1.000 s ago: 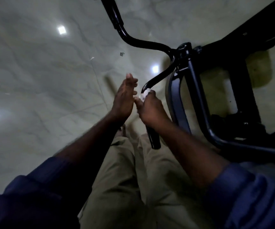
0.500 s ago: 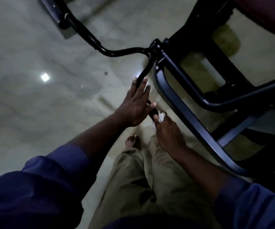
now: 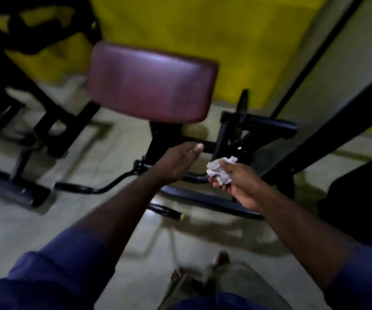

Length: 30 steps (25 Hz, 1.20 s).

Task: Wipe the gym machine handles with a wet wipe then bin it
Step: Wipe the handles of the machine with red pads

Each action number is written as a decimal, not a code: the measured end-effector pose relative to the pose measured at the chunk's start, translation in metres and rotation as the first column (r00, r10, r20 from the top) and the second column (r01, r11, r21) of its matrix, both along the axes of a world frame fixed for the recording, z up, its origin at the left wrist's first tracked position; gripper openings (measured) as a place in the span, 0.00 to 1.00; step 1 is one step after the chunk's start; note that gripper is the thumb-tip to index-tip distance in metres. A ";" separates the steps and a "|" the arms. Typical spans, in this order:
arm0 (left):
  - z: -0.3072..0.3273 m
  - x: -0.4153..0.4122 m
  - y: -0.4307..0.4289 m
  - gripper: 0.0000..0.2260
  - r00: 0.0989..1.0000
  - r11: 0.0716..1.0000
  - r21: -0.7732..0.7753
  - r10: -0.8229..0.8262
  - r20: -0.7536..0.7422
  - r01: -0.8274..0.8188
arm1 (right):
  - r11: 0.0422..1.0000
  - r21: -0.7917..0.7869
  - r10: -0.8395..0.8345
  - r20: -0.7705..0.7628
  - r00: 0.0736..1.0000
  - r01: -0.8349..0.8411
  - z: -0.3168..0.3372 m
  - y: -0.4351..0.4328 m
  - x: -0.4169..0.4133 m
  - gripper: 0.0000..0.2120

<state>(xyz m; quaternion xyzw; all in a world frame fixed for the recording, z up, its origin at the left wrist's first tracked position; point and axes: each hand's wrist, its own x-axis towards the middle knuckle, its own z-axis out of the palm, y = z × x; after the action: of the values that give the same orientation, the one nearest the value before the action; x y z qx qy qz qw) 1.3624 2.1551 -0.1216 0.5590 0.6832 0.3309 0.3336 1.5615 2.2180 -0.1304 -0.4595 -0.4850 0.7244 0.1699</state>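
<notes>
A crumpled white wet wipe (image 3: 219, 170) sits in my right hand (image 3: 241, 183), which hovers in the air just right of centre, off the machine. My left hand (image 3: 178, 163) is held out flat beside it, fingers together and holding nothing. Below and left of my hands runs the black curved handlebar (image 3: 91, 189) of the gym machine, with its left grip near the floor. A second black grip with a yellow-green end cap (image 3: 166, 212) lies under my left forearm. Neither hand touches a handle.
The machine's maroon padded rest (image 3: 153, 83) stands above my hands on a black frame (image 3: 205, 198). Another black machine base (image 3: 15, 189) sits at the left. A yellow wall (image 3: 203, 30) is behind. A black slanted beam (image 3: 328, 135) crosses the right. My bare feet show below.
The view has swung up from the floor to the padded rest and wall. Both hands have come off the handle; the right one carries the wipe away from it.
</notes>
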 end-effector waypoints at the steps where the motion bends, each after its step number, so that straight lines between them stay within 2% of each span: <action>1: 0.027 0.014 0.016 0.15 0.999 0.998 0.039 -0.043 0.014 0.042 | 0.996 0.071 -0.060 0.032 0.998 0.057 0.031 0.004 0.022 0.18; 3: 0.077 0.050 0.050 0.21 0.989 0.984 0.111 -0.145 0.042 0.139 | 0.954 0.211 -0.228 0.043 0.973 0.214 0.082 0.009 0.075 0.20; 5: 0.117 0.094 0.074 0.24 0.966 0.957 0.157 -0.253 0.050 0.242 | 0.899 0.320 -0.319 0.011 0.948 0.299 0.122 0.004 0.134 0.15; 7: 0.146 0.142 0.089 0.24 0.933 0.928 0.178 -0.348 0.095 0.327 | 0.863 0.364 -0.356 -0.054 0.933 0.350 0.151 -0.009 0.185 0.11; 9: 0.172 0.209 0.097 0.20 0.877 0.881 0.173 -0.463 0.130 0.440 | 0.775 0.437 -0.467 -0.092 0.879 0.457 0.176 -0.030 0.243 0.07; 12: 0.205 0.322 0.084 0.14 0.749 0.766 0.169 -0.643 0.159 0.621 | 0.630 0.511 -0.630 -0.105 0.769 0.585 0.201 -0.077 0.334 0.09; 15: 0.220 0.428 0.052 0.16 0.609 0.634 0.138 -0.771 0.189 0.761 | 0.576 0.505 -0.716 -0.068 0.695 0.643 0.214 -0.132 0.417 0.14; 18: 0.223 0.539 0.004 0.18 0.400 0.429 0.113 -0.891 0.216 0.896 | 0.497 0.497 -0.797 -0.064 0.601 0.711 0.222 -0.197 0.505 0.15; 20: 0.226 0.608 -0.031 0.17 0.310 0.349 0.136 -0.919 0.243 0.927 | 0.441 0.485 -0.840 -0.072 0.538 0.755 0.223 -0.237 0.563 0.15; 24: 0.224 0.711 -0.081 0.13 0.272 0.337 0.169 -0.907 0.320 0.926 | 0.359 0.441 -0.896 -0.085 0.436 0.823 0.221 -0.304 0.644 0.18; 27: 0.219 0.780 -0.108 0.11 0.240 0.319 0.152 -0.889 0.389 0.935 | 0.187 0.376 -0.950 -0.168 0.265 0.908 0.218 -0.346 0.699 0.19; 30: 0.215 0.837 -0.124 0.11 0.172 0.272 0.155 -0.868 0.466 0.950 | -0.026 0.321 -0.967 -0.250 0.058 0.947 0.211 -0.371 0.747 0.12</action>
<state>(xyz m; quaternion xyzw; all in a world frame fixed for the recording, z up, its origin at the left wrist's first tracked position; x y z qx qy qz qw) 2.1991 2.0311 0.0930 0.7257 0.1346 0.1274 0.6626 2.3084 1.8466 0.0805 -0.6354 -0.1768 0.2773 0.6986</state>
